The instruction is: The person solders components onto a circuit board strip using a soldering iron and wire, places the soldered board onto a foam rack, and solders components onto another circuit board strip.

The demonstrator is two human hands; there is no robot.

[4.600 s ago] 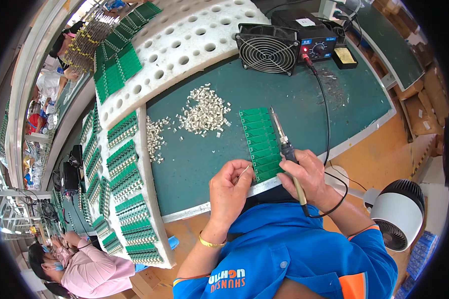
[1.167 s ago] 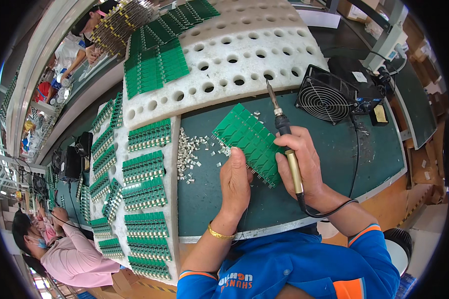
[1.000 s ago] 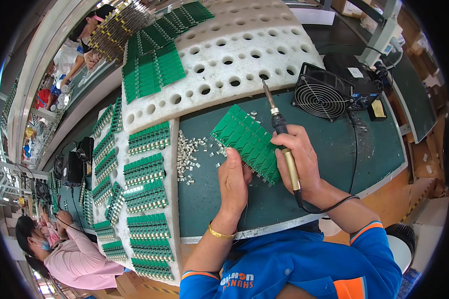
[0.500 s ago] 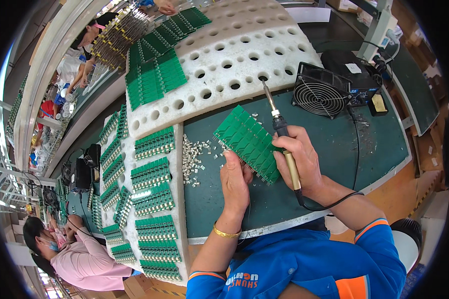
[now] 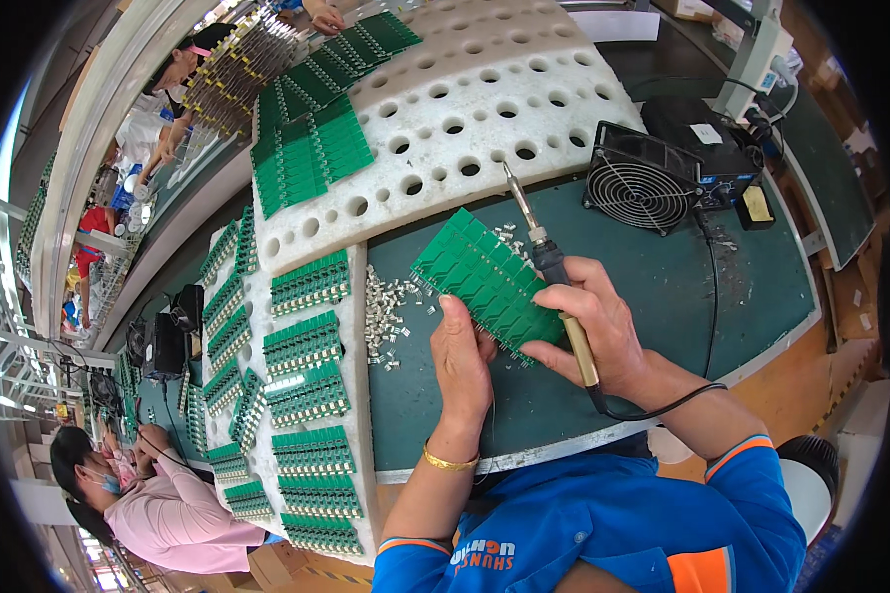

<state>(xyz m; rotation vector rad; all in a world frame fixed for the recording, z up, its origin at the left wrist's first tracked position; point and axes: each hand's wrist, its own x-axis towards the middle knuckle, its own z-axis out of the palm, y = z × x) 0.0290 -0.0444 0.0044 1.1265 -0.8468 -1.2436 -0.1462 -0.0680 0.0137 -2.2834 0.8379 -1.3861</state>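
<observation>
Left hand [image 5: 462,366] steadies the tilted green circuit-board panel [image 5: 485,282] mid-mat; right hand [image 5: 595,331] grips the yellow-handled soldering iron [image 5: 554,280]. Brace panel firmly; keep tip off fingers.

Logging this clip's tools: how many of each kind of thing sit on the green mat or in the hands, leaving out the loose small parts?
Green circuit-board panel: 1
Soldering iron: 1
Black fan: 1
Black soldering station: 1
Total: 4
</observation>
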